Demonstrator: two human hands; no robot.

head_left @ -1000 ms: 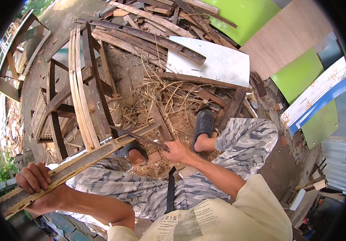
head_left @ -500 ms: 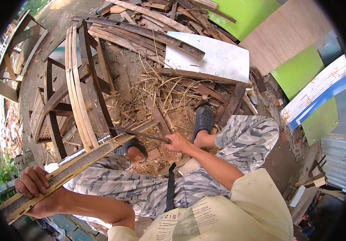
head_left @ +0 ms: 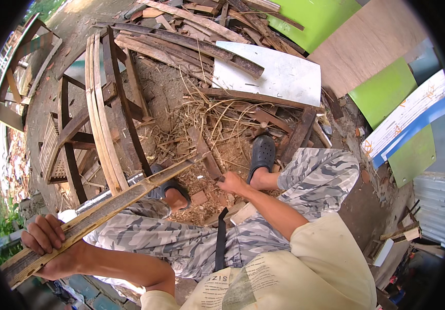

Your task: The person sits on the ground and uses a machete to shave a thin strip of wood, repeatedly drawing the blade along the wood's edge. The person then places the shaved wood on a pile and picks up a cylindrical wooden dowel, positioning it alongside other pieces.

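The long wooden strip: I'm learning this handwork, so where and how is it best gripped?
Probably grip the long wooden strip near its lower-left end, coming from the body side and wrapping over the far edge, as the left hand does: it looks narrow enough to close around there, and the opposite end tapers.

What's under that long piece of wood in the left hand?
Parts of a dark shoe and camouflage trousers show beside the wooden piece; whatever it covers directly is hidden.

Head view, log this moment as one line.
Left hand: holds long wooden strip | Right hand: curled shut, contents unclear, apart from strip | Ground: wood chips, dry stalks
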